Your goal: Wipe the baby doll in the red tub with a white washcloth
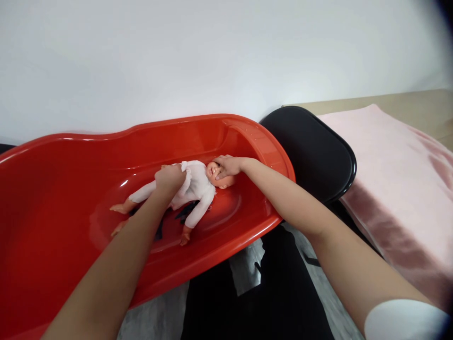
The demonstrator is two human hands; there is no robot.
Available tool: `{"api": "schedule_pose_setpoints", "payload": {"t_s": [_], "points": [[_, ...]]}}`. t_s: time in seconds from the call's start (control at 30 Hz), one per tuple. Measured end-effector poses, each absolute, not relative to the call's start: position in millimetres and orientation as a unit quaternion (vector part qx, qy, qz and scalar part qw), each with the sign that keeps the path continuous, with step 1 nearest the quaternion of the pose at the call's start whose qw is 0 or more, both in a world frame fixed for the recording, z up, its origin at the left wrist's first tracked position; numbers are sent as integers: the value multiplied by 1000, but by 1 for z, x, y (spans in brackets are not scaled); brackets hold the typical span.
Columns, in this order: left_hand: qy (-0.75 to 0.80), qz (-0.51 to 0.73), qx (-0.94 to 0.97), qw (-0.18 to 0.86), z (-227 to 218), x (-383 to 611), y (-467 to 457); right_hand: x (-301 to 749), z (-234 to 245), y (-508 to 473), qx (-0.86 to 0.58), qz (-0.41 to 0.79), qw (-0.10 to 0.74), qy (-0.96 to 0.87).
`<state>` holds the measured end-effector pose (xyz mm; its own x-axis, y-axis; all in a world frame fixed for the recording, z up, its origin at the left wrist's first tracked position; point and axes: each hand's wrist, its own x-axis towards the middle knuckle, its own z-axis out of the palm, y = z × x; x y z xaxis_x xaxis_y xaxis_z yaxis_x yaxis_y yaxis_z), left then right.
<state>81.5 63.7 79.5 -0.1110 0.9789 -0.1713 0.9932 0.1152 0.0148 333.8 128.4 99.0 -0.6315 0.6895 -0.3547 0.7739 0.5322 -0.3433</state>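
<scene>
A baby doll (pixel 198 178) in a white outfit lies on its back in a red baby bathtub (pixel 63 198), head toward the right end and bare feet to the left. My left hand (pixel 170 176) is closed at the doll's middle, with a bit of the white clothing bunched at its fingers. Across the doll's head, my right hand (pixel 229 165) has its thumb and fingers round the forehead and cheek. One doll arm stretches toward me on the tub floor. Dark fabric (pixel 186 211) shows under the doll; what it is I cannot tell.
Against the tub's right end stands a black stool or chair seat (pixel 311 146). Beyond it, a pink satiny cloth (pixel 399 189) covers a beige surface (pixel 406 104). A white wall (pixel 177 56) rises behind the tub. My dark-clothed legs are below its near rim.
</scene>
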Motion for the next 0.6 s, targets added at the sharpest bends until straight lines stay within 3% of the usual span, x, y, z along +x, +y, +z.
{"api": "schedule_pose_setpoints", "payload": {"t_s": [0.6], "points": [[745, -18, 666, 19, 72, 78, 65, 335, 95, 132, 409, -243, 79, 876]]}}
